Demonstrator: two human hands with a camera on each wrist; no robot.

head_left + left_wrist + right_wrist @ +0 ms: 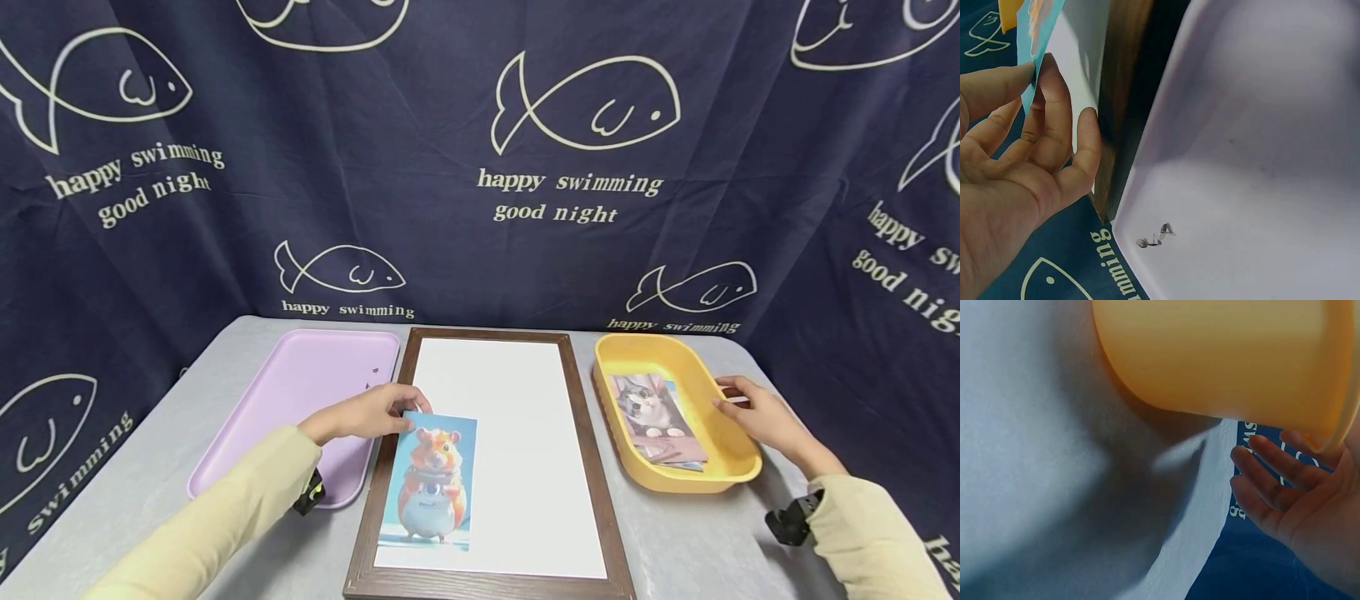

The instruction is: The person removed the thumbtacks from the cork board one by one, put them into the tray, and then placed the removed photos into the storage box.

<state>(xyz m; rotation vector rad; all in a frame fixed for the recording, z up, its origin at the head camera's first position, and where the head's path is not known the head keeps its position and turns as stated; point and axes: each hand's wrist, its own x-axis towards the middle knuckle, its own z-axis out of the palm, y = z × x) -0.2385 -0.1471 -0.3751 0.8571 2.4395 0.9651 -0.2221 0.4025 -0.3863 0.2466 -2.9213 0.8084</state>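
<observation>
My left hand (375, 412) pinches the upper left corner of a photo card (435, 483) between thumb and fingers. The card has an orange-and-white cartoon hamster on blue. It overlaps the lower left of a brown wooden frame (592, 467) with a white panel (517, 442). In the left wrist view the card (1038, 37) is seen nearly edge-on, the other fingers loosely bent beneath it. To the right, my right hand (768, 417) holds the far-right rim of a yellow basin (720, 462), thumb at the rim; the right wrist view shows its fingers outside the wall.
Inside the basin lies a small pile of photo cards (656, 421), a grey cat on top. A lilac tray (300, 392) with small dark marks lies left of the frame. Behind the grey table (690, 550) hangs a navy fish-print curtain (450, 167).
</observation>
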